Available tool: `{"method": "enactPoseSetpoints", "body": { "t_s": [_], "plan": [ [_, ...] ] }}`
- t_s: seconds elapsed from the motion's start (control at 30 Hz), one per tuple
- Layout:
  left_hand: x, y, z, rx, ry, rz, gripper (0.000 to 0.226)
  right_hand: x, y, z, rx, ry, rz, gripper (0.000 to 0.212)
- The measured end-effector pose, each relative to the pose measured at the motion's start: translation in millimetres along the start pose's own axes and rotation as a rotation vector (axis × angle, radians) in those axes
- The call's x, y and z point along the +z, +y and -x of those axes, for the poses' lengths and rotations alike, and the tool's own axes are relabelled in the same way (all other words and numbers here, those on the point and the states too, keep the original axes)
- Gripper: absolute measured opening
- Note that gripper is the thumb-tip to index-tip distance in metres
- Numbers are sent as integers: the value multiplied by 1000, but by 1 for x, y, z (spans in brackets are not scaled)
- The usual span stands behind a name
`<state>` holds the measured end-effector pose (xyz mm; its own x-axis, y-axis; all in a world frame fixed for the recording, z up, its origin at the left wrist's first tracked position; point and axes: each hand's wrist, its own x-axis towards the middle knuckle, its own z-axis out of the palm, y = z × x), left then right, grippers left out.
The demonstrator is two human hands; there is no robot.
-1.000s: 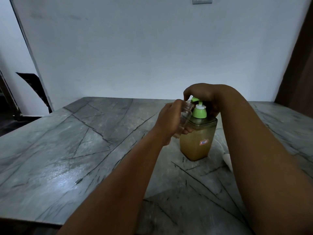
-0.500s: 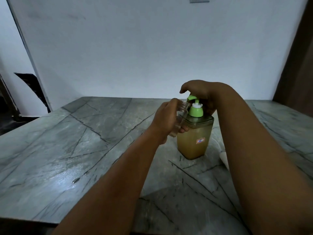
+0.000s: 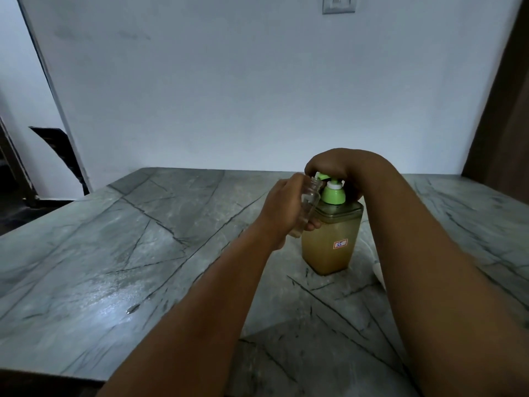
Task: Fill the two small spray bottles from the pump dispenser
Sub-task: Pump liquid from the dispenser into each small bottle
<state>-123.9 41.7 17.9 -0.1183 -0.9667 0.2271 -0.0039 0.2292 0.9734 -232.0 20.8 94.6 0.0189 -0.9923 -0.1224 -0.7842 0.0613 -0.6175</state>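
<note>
Your left hand has its fingers curled round a small clear spray bottle, gripping the body with the open neck tipped toward the green spout; one fingertip shows under the bottle's lower end. Your right hand is bent over the green pump head, fingers curled down on top of it and pressing.

The small bottle looks like thin, clear plastic or glass, empty or nearly so, so judge it light and easy to tilt off line. Hold it round the middle as you do now, firmly but without squeezing: if it is plastic, a hard grip may flex the wall, and any spilled liquid will make it slippery. Keep the mouth right against the spout, since the opening is narrow.

The pump dispenser stands upright on the grey marble table, just beside your left hand. It is a squarish translucent container, mostly full of amber liquid, so it is likely heavy enough to stay put under a straight downward push. Press square on the head; a sideways push could tip it or swing the spout away from the neck.

Only one spray bottle is clearly in view; a pale object shows at the edge of your right forearm, but you cannot tell what it is.
</note>
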Motion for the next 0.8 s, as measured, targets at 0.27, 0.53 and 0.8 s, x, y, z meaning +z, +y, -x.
{"method": "enactPoseSetpoints", "body": {
  "t_s": [0.27, 0.53, 0.8],
  "plan": [
    [0, -1, 0, -3, 6, -1, 39, -12, 5, -4, 26, 5, -140, 42],
    [1, 0, 0, -27, 3, 11, 41, -5, 1, 2, -24, 1, -52, 24],
    [2, 0, 0, -6, 24, 37, 36, 1, 0, -2, -21, 46, -23, 31]
  ]
}}
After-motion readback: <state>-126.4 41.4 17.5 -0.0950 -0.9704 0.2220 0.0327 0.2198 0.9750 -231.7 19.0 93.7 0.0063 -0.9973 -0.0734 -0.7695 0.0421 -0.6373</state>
